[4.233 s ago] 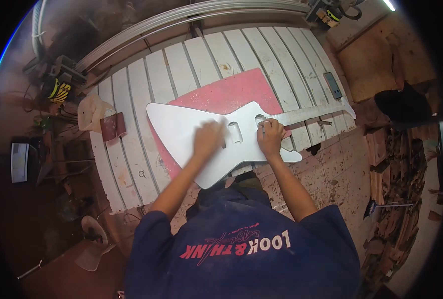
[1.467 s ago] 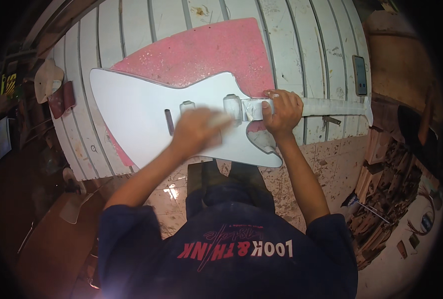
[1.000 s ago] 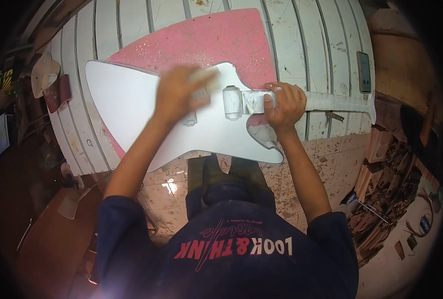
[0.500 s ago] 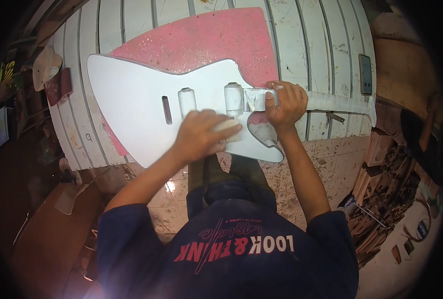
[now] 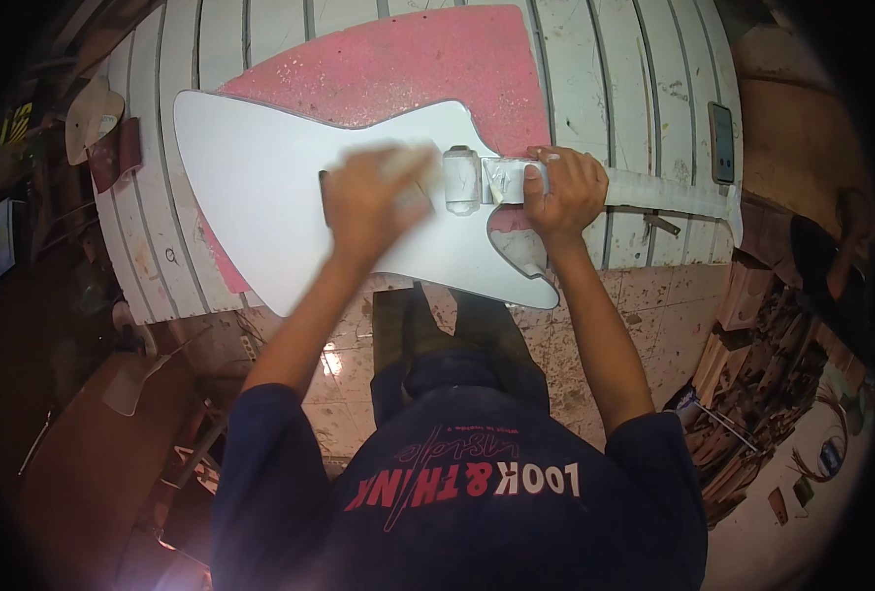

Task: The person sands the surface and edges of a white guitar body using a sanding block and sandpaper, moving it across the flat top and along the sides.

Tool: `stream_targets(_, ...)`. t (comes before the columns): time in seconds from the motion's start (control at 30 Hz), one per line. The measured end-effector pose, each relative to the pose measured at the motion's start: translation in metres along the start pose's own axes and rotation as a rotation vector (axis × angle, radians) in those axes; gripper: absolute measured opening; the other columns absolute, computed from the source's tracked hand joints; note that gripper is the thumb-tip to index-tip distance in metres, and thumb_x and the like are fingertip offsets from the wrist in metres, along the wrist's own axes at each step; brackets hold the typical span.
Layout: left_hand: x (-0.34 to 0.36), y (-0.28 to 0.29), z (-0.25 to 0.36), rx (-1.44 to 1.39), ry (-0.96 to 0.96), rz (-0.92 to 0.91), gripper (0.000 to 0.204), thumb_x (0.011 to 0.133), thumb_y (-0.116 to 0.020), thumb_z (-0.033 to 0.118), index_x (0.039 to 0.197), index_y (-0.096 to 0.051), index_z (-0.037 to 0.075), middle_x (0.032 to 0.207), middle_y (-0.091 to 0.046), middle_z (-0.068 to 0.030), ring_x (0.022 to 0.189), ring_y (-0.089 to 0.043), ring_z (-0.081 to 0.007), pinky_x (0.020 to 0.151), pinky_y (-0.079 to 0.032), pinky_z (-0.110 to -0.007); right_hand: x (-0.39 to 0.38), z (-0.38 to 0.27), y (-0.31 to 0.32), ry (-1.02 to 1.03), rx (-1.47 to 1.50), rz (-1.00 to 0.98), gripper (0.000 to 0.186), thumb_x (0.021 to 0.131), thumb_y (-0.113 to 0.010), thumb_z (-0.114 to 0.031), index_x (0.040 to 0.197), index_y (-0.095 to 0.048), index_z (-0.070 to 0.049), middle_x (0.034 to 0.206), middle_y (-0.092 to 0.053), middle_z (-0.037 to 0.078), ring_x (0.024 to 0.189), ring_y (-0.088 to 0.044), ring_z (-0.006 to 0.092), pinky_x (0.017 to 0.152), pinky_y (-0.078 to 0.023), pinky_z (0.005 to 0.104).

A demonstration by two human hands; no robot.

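Note:
A white electric guitar body lies flat, its outline angular and its neck wrapped in pale masking tape. My left hand, smeared by motion, is closed on a pale flat pad over the middle of the body and hides one of the pickup cavities. The other pickup cavity, lined with tape, shows to the right of it. My right hand grips the neck where it meets the body, thumb on top and fingers across the far side.
Under the guitar is a pink board on a slatted white table. A phone lies by the table's right edge. At the left edge are a cap and a dark red sheet. Wood scraps are piled at lower right.
My left hand has swept away from me and slightly left across the body with the pad. My right hand keeps its hold on the neck. The guitar appears slightly higher in view.

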State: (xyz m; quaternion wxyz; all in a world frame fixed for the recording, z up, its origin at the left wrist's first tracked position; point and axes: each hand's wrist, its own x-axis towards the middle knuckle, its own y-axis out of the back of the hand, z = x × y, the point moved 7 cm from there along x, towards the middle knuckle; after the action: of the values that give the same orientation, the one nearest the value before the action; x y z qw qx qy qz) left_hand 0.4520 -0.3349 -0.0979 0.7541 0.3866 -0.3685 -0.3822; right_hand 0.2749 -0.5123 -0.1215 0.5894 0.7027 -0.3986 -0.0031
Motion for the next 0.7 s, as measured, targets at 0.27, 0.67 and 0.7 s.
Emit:
stream_targets(0.27, -0.01, 0.005, 0.0, -0.037, 0.087, 0.007, 0.07, 0.062, -0.091, 0.024, 0.131, -0.076, 0.028, 0.118, -0.072, -0.0073, 0.105, -0.066, -0.0286, 0.085, -0.049, -0.045, 0.002, 0.002, -0.001, -0.005, 0.002, -0.013, 0.04, 0.1, -0.056, -0.047, 0.094, -0.076, -0.012, 0.096, -0.075, 0.005, 0.095, -0.068, 0.026, 0.098, -0.045, 0.0468)
stream_targets(0.67, -0.061, -0.023, 0.073, -0.137, 0.186, -0.026, 0.066, 0.069, -0.089, 0.026, 0.133, -0.074, 0.025, 0.121, -0.071, -0.0094, 0.111, -0.064, -0.0306, 0.092, -0.047, -0.047, 0.004, 0.002, -0.003, -0.003, 0.005, 0.022, 0.04, 0.1, -0.056, -0.047, 0.094, -0.077, -0.013, 0.095, -0.075, 0.004, 0.095, -0.068, 0.0248, 0.097, -0.045, 0.0445)
stream_targets(0.7, -0.071, -0.021, 0.102, -0.217, 0.103, -0.108, 0.065, 0.068, -0.088, 0.024, 0.132, -0.075, 0.024, 0.12, -0.072, -0.0082, 0.11, -0.065, -0.0308, 0.093, -0.047, -0.048, 0.002, 0.001, -0.003, -0.001, 0.009, 0.018, 0.04, 0.1, -0.056, -0.047, 0.094, -0.077, -0.013, 0.095, -0.075, 0.004, 0.095, -0.068, 0.0247, 0.097, -0.045, 0.0444)
